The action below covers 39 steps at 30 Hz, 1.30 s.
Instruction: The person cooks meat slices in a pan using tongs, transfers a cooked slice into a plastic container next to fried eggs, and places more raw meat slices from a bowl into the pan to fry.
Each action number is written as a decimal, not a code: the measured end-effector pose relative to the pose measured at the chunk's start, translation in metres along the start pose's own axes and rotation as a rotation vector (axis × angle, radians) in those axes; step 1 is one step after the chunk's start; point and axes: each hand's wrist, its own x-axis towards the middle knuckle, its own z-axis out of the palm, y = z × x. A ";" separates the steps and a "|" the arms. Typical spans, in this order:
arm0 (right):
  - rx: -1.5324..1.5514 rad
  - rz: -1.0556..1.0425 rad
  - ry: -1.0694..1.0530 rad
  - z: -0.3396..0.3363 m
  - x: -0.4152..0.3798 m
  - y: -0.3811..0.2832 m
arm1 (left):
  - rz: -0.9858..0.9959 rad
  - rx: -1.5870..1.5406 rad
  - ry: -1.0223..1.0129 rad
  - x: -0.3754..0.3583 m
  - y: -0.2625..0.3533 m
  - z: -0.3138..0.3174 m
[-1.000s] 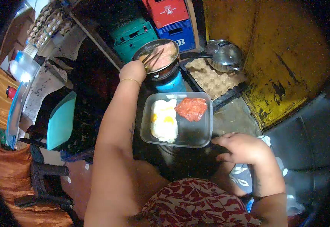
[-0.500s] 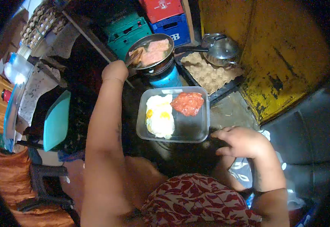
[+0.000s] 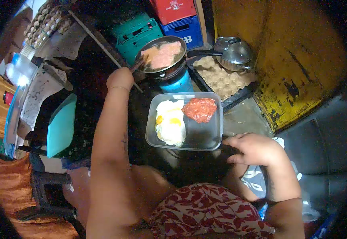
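My left hand point(image 3: 120, 78) is closed around the handle of a wooden spatula point(image 3: 142, 60). The slotted end of that tool lies at the left rim of a frying pan point(image 3: 184, 59), beside flat pink slices of meat point(image 3: 163, 55) in the pan. Below it, a clear plastic container point(image 3: 197, 137) holds fried eggs point(image 3: 171, 125) on the left and a reddish raw meat patty point(image 3: 199, 110) at the upper right. My right hand point(image 3: 253, 148) hovers near the container's lower right corner, fingers apart with nothing between them.
A blue burner point(image 3: 176, 82) supports the pan. To its right, a lidded pot point(image 3: 234, 53) stands by an egg tray point(image 3: 217, 77). Crates point(image 3: 139, 36) are stacked behind, a yellow panel point(image 3: 285, 67) rises at right, and a turquoise lid point(image 3: 62, 126) leans at left.
The spatula has shifted from over the meat to the pan's left rim, uncovering more of the slices. My right hand has stayed in nearly the same place.
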 end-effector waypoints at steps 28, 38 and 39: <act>-0.004 -0.011 -0.025 0.003 0.001 -0.002 | 0.177 0.021 0.096 -0.070 -0.006 -0.023; -0.018 0.034 -0.048 -0.002 -0.002 -0.009 | 0.231 -0.029 0.079 -0.075 0.029 -0.024; -0.023 0.031 -0.047 -0.002 -0.002 -0.009 | 0.227 -0.030 0.082 -0.075 0.032 -0.023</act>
